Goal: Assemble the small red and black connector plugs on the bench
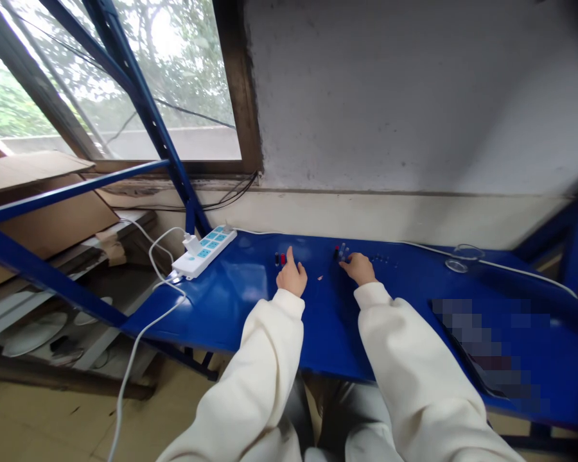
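On the blue table [221, 321], my left hand [292, 277] has its index finger stretched forward beside a small red item [283, 259]; a small black item [277, 260] stands just left of that. My right hand [361, 268] reaches in with thumb and fingertips close together at some small clear pieces [342, 250]. A small dark item with a red top [336, 252] stands to the left of these pieces. Whether the right fingertips hold a piece is too small to make out. More tiny clear pieces [383, 260] lie right of this hand.
A white power strip [205, 253] with a plugged-in adapter lies at the table's left, its cable hanging over the edge. A clear ring-shaped object [456, 265] and a thin cable lie at the back right. A blurred dark flat object [481, 353] is at right.
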The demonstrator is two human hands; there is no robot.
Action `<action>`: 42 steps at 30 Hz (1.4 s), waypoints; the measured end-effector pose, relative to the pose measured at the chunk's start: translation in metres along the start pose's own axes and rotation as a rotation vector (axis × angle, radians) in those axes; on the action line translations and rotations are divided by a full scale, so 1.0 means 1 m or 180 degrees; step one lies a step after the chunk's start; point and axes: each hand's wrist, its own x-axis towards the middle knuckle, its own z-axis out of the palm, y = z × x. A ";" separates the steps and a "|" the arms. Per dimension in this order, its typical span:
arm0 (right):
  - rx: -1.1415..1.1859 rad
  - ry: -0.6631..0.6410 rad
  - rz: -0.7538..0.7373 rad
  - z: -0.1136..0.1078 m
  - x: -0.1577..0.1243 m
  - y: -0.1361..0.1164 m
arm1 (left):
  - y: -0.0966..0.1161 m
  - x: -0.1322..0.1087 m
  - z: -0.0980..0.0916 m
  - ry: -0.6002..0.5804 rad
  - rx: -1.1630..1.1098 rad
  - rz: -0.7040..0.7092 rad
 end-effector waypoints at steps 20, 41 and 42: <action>0.0433 0.0499 -0.1195 0.007 -0.060 -0.026 | -0.009 0.013 0.002 0.0181 -0.0222 0.0014; 0.2244 0.0340 -0.1004 0.017 -0.057 -0.027 | 0.012 -0.001 0.008 -0.1383 -0.3644 0.0044; 0.2330 0.0309 -0.0982 0.018 -0.056 -0.027 | 0.012 -0.002 0.008 -0.1394 -0.3641 0.0064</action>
